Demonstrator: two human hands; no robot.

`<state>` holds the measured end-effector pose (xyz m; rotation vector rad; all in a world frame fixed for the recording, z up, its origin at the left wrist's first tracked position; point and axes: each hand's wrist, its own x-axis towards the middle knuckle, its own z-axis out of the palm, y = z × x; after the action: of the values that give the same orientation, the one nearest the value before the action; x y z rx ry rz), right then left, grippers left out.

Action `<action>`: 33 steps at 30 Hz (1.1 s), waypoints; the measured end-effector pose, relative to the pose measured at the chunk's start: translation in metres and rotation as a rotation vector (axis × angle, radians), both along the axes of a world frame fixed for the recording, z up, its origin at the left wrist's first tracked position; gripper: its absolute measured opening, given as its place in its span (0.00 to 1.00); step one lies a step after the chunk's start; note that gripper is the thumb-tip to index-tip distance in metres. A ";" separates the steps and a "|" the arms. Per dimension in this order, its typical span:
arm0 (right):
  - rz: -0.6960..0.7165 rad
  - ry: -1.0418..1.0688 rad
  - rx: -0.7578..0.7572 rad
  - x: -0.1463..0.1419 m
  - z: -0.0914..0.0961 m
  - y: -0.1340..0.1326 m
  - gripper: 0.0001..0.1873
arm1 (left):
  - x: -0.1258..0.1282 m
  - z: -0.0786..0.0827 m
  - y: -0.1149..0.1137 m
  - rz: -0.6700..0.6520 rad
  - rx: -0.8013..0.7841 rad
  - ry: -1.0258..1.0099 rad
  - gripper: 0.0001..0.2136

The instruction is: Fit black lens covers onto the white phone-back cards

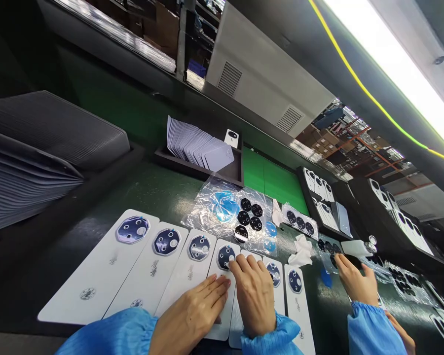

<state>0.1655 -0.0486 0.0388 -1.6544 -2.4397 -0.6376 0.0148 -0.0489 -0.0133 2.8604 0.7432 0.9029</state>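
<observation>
Several white phone back panels (170, 283) lie side by side in a row along the front of the dark green table. Each carries a round dark camera plate under an angular clear film, some with a small blue tab. My left hand (194, 313) rests flat on the middle panels, fingers stretched out and close together. My right hand (255, 288) is beside it, fingers bent and pinched at the edge of the fourth panel's camera plate (225, 256). What its fingertips hold, if anything, is hidden. The right hand also covers much of the fifth panel.
Behind the row, a clear plastic sheet (203, 204) bears black discs (256, 210) and blue film pieces (225, 206). A tray of panels (196, 143) stands farther back. Black racks (55, 128) fill the left. A co-worker's hand (357, 281) works at right near a white bottle (355, 248).
</observation>
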 end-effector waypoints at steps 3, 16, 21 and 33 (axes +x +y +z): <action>-0.003 0.018 -0.007 0.002 0.000 0.000 0.18 | 0.001 -0.001 0.000 -0.005 -0.015 -0.006 0.22; -0.001 0.035 -0.065 0.005 -0.002 0.016 0.13 | 0.001 -0.006 0.003 -0.023 -0.013 -0.014 0.20; 0.019 -0.005 -0.062 0.001 -0.002 0.018 0.13 | 0.001 -0.005 0.003 -0.024 -0.045 -0.028 0.20; 0.038 -0.008 -0.052 -0.003 0.000 0.018 0.14 | 0.001 -0.005 0.003 -0.045 -0.059 -0.054 0.15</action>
<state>0.1627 -0.0304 0.0389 -1.6225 -2.5074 -0.5814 0.0160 -0.0457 -0.0183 2.7782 0.6853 0.9329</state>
